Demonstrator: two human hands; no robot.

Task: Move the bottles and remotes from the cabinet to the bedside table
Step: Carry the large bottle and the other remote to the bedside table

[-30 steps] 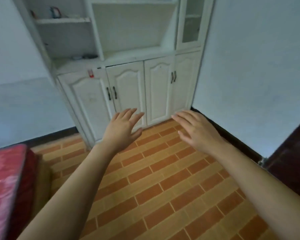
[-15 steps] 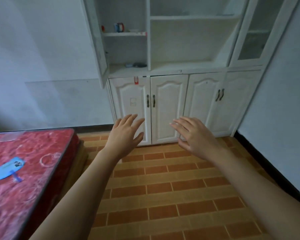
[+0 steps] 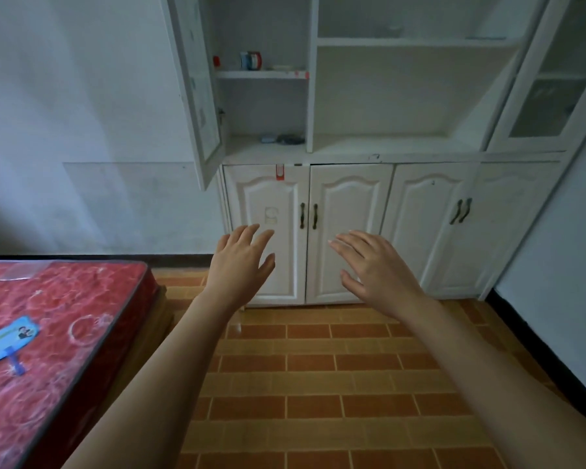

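Bottles [image 3: 251, 60] are standing upright, long axes vertical, on the upper shelf [image 3: 261, 74] of the white cabinet [image 3: 379, 154], in its left compartment behind the open glass door [image 3: 197, 96]; I am making out a small cluster with red and blue on it (too small for me to count). Below, on the cabinet's counter ledge, dark flat items [image 3: 285, 139] are lying on their sides, possibly remotes, and I cannot tell which way they are pointing. I am holding both hands out in front of the closed lower doors [image 3: 349, 231], well short of the shelves. My left hand [image 3: 241, 265] is hanging with fingers spread and gripping nothing; my right hand [image 3: 372, 265] is doing likewise, fingers fanned and empty. A red mattress [image 3: 58, 333] is lying at my left with a blue card [image 3: 7, 340] on it, above the brick-patterned floor [image 3: 318, 384].
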